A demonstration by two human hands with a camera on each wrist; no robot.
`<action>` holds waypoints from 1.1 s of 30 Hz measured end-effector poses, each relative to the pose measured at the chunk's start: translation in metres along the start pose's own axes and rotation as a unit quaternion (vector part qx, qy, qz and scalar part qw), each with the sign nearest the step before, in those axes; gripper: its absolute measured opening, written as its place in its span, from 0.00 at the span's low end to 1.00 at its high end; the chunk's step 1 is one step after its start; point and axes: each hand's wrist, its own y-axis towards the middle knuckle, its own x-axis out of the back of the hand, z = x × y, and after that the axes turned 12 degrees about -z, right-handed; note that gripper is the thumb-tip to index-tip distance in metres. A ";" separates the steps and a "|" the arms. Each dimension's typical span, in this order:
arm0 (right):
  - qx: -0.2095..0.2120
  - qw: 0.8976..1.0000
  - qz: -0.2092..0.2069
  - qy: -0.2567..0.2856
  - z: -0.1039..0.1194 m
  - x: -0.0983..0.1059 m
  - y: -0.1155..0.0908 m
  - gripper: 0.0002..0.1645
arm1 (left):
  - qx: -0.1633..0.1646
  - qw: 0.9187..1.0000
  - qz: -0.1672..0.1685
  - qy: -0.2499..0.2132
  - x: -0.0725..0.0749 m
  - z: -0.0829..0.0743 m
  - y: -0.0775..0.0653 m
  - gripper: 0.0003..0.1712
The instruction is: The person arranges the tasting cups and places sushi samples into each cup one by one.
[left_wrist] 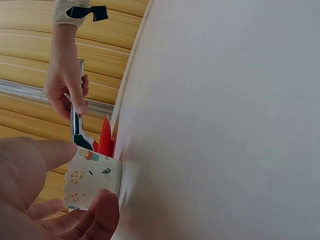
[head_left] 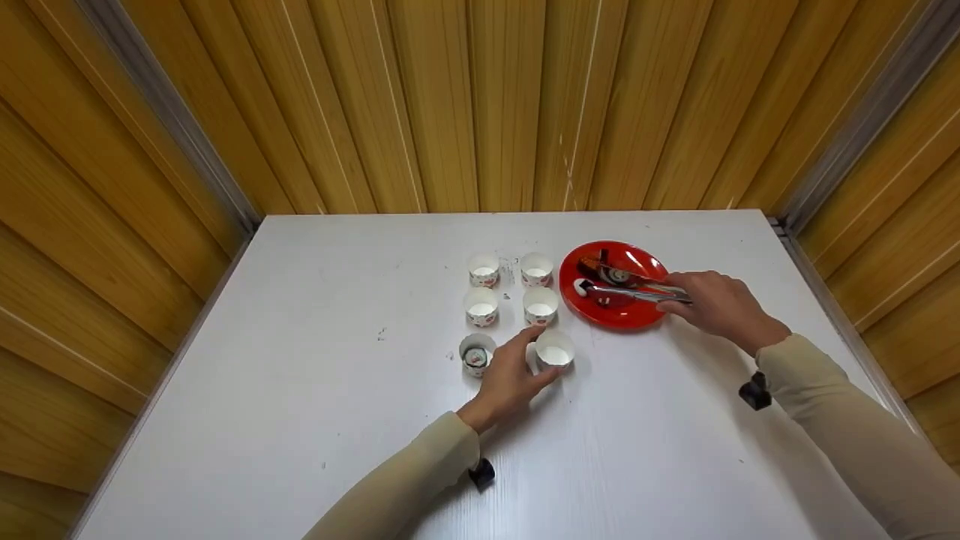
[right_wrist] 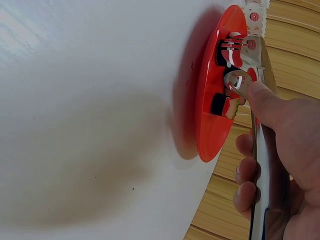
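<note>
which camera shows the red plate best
The head view: it looks down on the red plate, showing almost its whole outline. The right wrist view has it close but nearly side-on, partly behind the tongs. The left wrist shows only a red sliver past the paper cup.

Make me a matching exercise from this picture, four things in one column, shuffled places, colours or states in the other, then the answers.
1. Tongs
2. Plate
3. Left hand
4. Nearest left-hand cup

A. Around the nearest right-hand cup
B. Contains one round piece
C. In the right hand
D. Glossy red

Pairs: 1-C, 2-D, 3-A, 4-B
</note>
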 end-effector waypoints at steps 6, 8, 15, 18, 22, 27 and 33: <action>0.005 1.000 0.000 0.002 0.000 0.001 0.001 0.29 | 0.008 1.000 -0.001 0.006 0.000 -0.001 0.000 0.36; 0.005 1.000 0.000 0.006 -0.001 0.001 0.001 0.29 | 0.009 1.000 0.001 0.003 0.001 -0.001 0.001 0.36; 0.005 1.000 0.001 0.012 0.000 0.001 0.000 0.26 | 0.020 1.000 0.013 0.006 0.001 -0.001 0.001 0.36; 0.003 1.000 -0.001 0.011 0.000 0.000 0.001 0.24 | 0.022 1.000 0.014 0.002 0.000 -0.001 0.001 0.35; 0.004 1.000 -0.004 0.011 0.000 -0.001 0.001 0.23 | 0.027 1.000 0.014 -0.001 -0.001 -0.001 0.002 0.35; 0.006 1.000 -0.007 0.013 -0.002 -0.001 0.000 0.23 | 0.030 0.999 0.013 0.002 -0.001 -0.001 0.002 0.35; 0.000 1.000 -0.014 0.000 -0.002 -0.001 -0.001 0.22 | 0.026 0.999 0.006 0.021 -0.003 -0.001 0.002 0.35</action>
